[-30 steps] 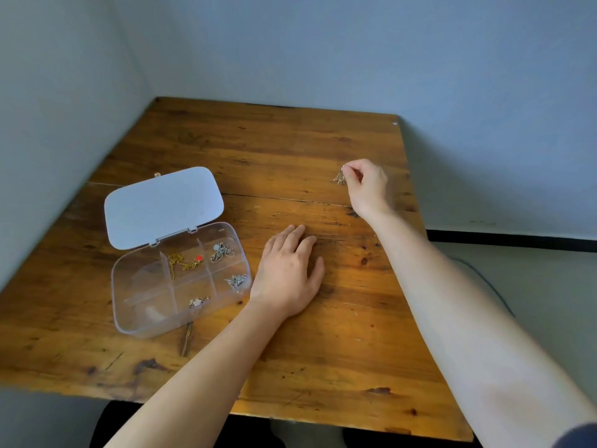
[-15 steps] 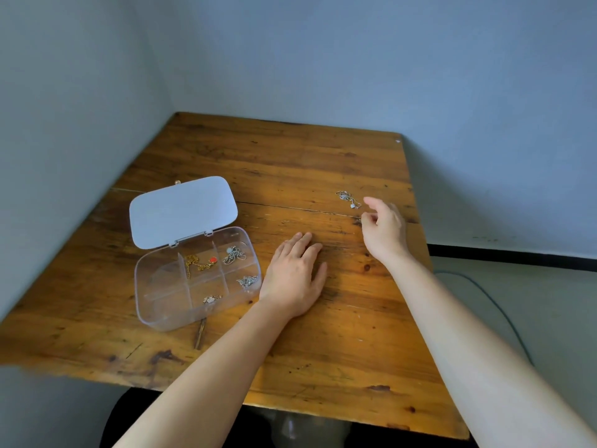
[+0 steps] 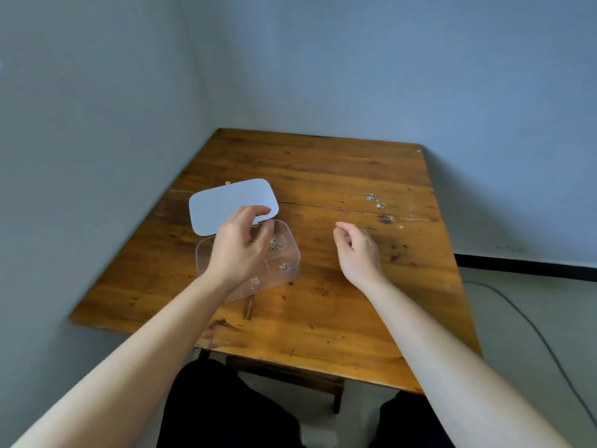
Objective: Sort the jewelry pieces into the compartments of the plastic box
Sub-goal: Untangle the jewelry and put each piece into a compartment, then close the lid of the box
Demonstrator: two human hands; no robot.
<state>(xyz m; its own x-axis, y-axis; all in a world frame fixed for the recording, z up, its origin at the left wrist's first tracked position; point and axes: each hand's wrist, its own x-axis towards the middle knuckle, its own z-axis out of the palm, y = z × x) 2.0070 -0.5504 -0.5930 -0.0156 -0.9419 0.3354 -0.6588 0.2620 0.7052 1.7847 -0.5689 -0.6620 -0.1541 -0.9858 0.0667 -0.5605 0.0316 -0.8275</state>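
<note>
Wooden table (image 3: 323, 176) fills centre frame, set in a corner of blue-grey walls. Clear plastic box (image 3: 287, 253) sits left of centre, its white lid (image 3: 219, 205) open and lying flat behind it. Left hand (image 3: 239, 250) is over the box, covering most compartments; fingers loosely curled, thumb tip at the lid's near edge, nothing visibly held. Small jewelry pieces (image 3: 274, 244) show in the uncovered right-side compartments, another (image 3: 283, 266) just below. Right hand (image 3: 357, 250) is right of the box, above the table, fingers half-curled and empty. Silver chain (image 3: 374, 200) lies loose on the table, upper right, well apart from both hands. Dark trousers at bottom frame.
</note>
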